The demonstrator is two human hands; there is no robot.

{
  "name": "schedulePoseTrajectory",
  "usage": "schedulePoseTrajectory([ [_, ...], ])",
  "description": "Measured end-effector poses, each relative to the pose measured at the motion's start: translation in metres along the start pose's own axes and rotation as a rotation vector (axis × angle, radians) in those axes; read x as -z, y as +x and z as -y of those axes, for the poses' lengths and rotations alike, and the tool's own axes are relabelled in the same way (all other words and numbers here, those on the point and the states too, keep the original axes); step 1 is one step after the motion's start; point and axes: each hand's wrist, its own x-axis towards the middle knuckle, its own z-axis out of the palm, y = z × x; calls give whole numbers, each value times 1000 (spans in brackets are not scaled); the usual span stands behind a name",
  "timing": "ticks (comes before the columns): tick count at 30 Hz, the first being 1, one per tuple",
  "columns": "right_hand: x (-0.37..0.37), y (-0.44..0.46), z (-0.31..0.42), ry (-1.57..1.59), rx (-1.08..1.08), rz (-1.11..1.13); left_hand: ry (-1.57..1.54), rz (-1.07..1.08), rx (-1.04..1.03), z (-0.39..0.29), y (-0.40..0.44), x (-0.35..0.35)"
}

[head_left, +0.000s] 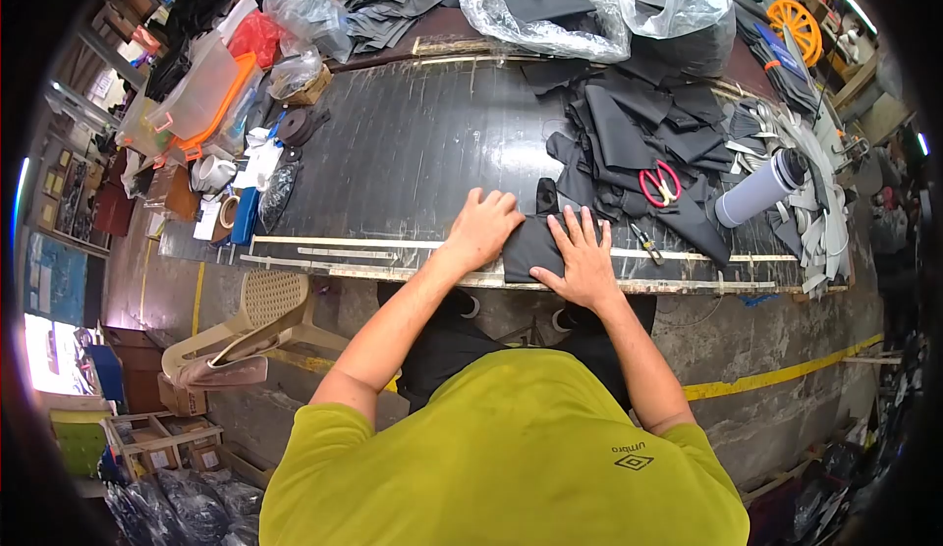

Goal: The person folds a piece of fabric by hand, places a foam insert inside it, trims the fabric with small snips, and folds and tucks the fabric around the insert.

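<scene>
Two bare hands are at the near edge of the dark table [413,143], both at one small piece of black cloth [530,253]. That cloth lies in front of you, between your hands, close to the table's front edge. Your right hand [585,259] is palm down on its right part, fingers spread and extended, thumb reaching out to the left over the cloth. Your left hand [481,230] is at the cloth's upper left side with the fingers bent; whether they pinch the cloth or only rest there, you cannot tell from this view.

Just beyond your right hand, a loose pile of black cloth [629,124] spreads across the table. The red-handled scissors [660,185] lie on that pile, and a small pair of snips [646,243] lies nearer to you, to the right of your right hand. Farther right, a pale bottle [754,192] with a dark cap shows beside a heap of grey strips [827,202].

On the table's left side are a white mug [213,173] and a roll of tape [228,214]. Clear plastic bags [550,16] sit at the far side.
</scene>
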Motion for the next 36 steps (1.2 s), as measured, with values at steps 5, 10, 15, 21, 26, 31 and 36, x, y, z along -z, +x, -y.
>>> schedulePoseTrajectory([
  [5, 3, 2, 4, 14, -27, 22, -56, 133, 218, -55, 11, 1],
  [10, -7, 0, -2, -16, -29, 5, -234, -73, 416, -87, 7, -16],
  [15, -10, -8, 9, -26, -68, 26, -236, -188, 374, -87, -3, -25],
  [21, 16, -8, 7, -23, -46, 130, -503, -137, 293, -85, 1, -21],
  [26, 41, 0, 6, 78, -51, 165, -214, -194, 235, -80, 6, -19],
  [31, 47, 4, 15, 254, -49, 86, -566, 47, 301, -72, 15, -25],
  [36, 60, 15, -9, 355, -179, -86, -348, -81, 239, -70, -1, -39],
])
